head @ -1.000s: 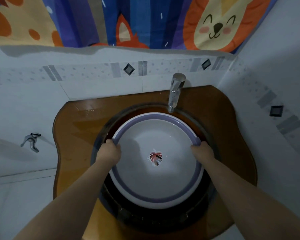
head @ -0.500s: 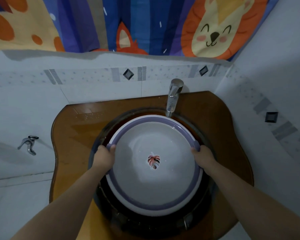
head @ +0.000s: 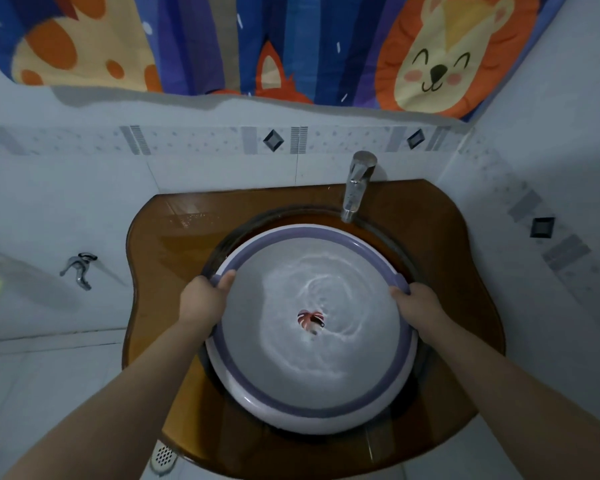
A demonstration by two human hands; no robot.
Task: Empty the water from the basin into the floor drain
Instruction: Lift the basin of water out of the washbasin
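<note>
A round white basin [head: 312,415] with a purple rim holds rippling water and has a leaf print on its bottom. It sits over the dark glass sink bowl [head: 404,252] in the amber countertop. My left hand [head: 205,301] grips the rim on the left side, thumb inside. My right hand [head: 418,301] grips the rim on the right. The near side of the basin stands above the sink's front edge. A white round floor drain [head: 163,455] shows on the floor, partly hidden under the counter's front left edge.
A chrome tap [head: 355,187] rises over the sink's far right edge. The amber glass countertop [head: 174,244] fills the corner between tiled walls. A small wall tap [head: 78,266] juts out at the left. A cartoon-animal curtain [head: 291,46] hangs above.
The basin has come up and toward me in both hands, and its water now swirls. The view has shifted so the floor drain shows at the bottom left.
</note>
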